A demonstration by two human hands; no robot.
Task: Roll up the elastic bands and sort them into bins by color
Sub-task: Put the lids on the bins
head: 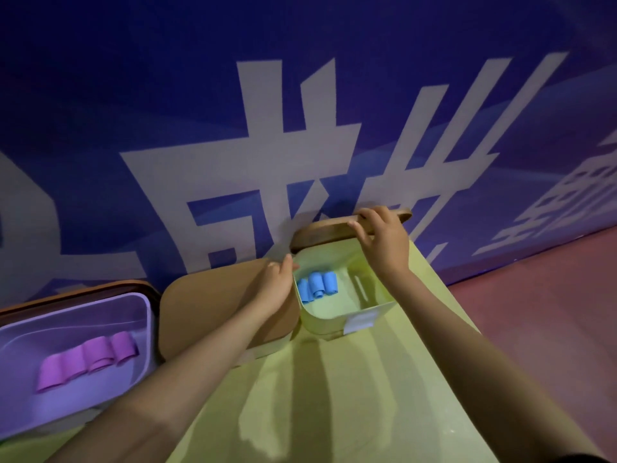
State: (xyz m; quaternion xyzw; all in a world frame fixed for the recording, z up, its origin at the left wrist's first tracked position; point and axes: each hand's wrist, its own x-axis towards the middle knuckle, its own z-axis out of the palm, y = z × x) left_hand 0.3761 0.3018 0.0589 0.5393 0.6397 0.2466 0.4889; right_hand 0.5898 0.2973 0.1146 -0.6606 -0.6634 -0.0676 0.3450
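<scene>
A pale green bin (337,314) stands at the table's far side with three rolled blue bands (317,285) inside. My right hand (384,240) grips a wooden lid (320,230) that leans tilted behind this bin. My left hand (277,284) rests with straight fingers at the bin's left rim, over the brown lid (213,312) of the middle bin. At the left, a lilac bin (66,402) holds several rolled purple bands (88,359).
A yellow-green cloth (334,396) covers the table. A blue wall with large white characters (267,145) rises directly behind the bins. Another wooden lid (83,289) sits behind the lilac bin. Reddish floor (534,312) lies to the right of the table.
</scene>
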